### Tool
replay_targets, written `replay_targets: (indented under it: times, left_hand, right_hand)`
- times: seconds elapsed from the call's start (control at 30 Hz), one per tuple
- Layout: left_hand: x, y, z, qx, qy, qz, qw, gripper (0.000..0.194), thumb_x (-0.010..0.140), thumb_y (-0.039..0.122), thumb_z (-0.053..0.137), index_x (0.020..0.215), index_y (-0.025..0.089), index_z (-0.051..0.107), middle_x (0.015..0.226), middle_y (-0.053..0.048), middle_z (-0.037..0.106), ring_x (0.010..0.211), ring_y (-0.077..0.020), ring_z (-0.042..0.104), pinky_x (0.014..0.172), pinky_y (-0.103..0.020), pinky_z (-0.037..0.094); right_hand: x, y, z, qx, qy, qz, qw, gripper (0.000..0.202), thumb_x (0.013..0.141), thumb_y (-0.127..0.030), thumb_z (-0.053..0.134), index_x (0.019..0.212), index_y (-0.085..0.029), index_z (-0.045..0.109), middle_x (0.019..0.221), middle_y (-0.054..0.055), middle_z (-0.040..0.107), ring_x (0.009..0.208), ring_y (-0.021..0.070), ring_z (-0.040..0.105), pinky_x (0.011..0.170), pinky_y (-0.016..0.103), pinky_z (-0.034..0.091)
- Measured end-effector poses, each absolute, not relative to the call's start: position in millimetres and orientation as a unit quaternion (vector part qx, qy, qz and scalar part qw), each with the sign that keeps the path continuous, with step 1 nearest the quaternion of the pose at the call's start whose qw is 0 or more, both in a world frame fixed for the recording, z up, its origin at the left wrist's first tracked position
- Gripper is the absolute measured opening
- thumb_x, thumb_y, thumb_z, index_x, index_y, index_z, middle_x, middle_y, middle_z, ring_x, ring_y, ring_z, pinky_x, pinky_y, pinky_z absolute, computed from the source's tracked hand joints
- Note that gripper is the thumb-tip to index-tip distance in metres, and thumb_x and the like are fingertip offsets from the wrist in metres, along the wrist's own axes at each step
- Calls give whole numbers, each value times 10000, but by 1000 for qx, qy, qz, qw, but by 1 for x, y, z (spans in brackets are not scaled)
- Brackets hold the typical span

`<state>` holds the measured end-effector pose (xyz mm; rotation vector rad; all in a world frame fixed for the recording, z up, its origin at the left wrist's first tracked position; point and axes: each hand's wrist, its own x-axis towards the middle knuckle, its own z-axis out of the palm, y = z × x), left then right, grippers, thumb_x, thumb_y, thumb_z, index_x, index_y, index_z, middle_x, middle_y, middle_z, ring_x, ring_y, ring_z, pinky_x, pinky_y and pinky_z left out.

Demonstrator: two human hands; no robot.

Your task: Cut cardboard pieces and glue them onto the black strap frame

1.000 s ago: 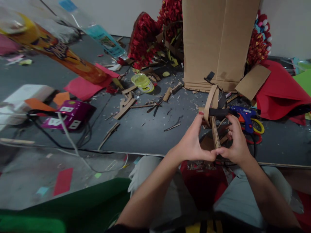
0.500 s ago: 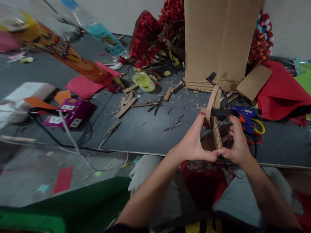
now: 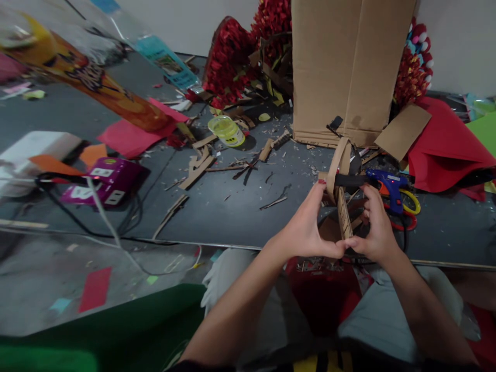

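Observation:
Both my hands hold a small cardboard construction (image 3: 344, 214) over the table's front edge. It has an upright flat piece, a looped tan strip on top and a black band across it. My left hand (image 3: 306, 222) grips it from the left, thumb at the near lower edge and fingers at the far side. From the right, my right hand (image 3: 374, 222) closes on it, its thumb meeting the left thumb. Just beyond my right hand lies a blue hot glue gun (image 3: 393, 188) with a red light. Scissors with yellow and red handles (image 3: 413, 202) are partly under it.
A tall cardboard box (image 3: 349, 67) stands at the back. Red paper sheets (image 3: 445, 144) lie right. A yellow tub (image 3: 227, 130), an orange snack canister (image 3: 104, 88), a purple power strip (image 3: 103, 181) with cables and cardboard scraps (image 3: 199, 168) cover the left. A green bin (image 3: 116, 320) stands below.
The camera view has shifted slightly, so the scene sits a little further left. My hands keep the same grip on the cardboard construction.

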<state>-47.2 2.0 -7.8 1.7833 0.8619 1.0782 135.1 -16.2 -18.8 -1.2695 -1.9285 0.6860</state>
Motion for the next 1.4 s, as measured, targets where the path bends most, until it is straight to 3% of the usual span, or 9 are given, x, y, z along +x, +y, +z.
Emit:
replay_targets:
  times: [0.5,0.9,1.4]
  left_hand:
    - [-48,2,-10,720,341,440,414,889,531,339,725,1316,182,340,1199,-133,496,1090,-324,521,974,-483,441]
    - [-48,3,-9,716,347,439,417,823,535,317,726,1260,179,362,1164,-112,498,1078,-304,524,972,-462,445]
    - [-48,3,-9,712,361,429,422,812,542,329,718,1250,184,348,1165,-108,482,1089,-297,511,988,-465,426]
  right_hand:
    - [135,-15,-23,-489,-743,287,356,995,667,-767,555,1407,-195,214,1409,210,331,1224,384,476,831,518,531]
    - [130,-12,-20,-482,-735,301,370,970,699,-829,421,1384,-168,237,1392,228,336,1301,401,402,904,564,494]
    - [128,-14,-21,-490,-735,282,375,967,695,-823,442,1387,-174,256,1374,212,374,1147,361,544,832,522,543]
